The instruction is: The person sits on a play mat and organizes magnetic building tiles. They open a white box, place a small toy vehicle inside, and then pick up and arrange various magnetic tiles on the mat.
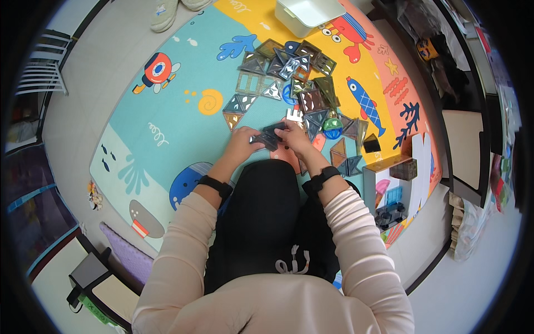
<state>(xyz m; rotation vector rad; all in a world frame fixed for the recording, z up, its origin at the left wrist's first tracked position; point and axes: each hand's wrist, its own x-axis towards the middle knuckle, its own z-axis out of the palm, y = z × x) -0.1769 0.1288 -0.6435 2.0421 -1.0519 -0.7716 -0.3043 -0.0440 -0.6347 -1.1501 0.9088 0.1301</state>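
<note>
My left hand (242, 146) and my right hand (296, 137) meet just in front of my knees. Between them they grip dark translucent magnetic tiles (269, 137); whether the pieces are joined cannot be made out. Beyond my fingers, a spread-out pile of translucent building tiles (313, 100) in grey, amber and olive lies on the play mat (137, 112). A small group of triangular tiles (238, 104) lies ahead of my left hand. To the right of my right hand rest a green and blue ball (333, 128) and a white comb-shaped piece (294, 115).
A white plastic bin (302, 18) stands at the mat's far edge. By my right knee, an open box (369, 188) holds a dark wheeled base (391, 215) and a stack of tiles (404, 168). Slippers (164, 14) lie on the floor at upper left. A dark-framed shelf (463, 146) borders the right.
</note>
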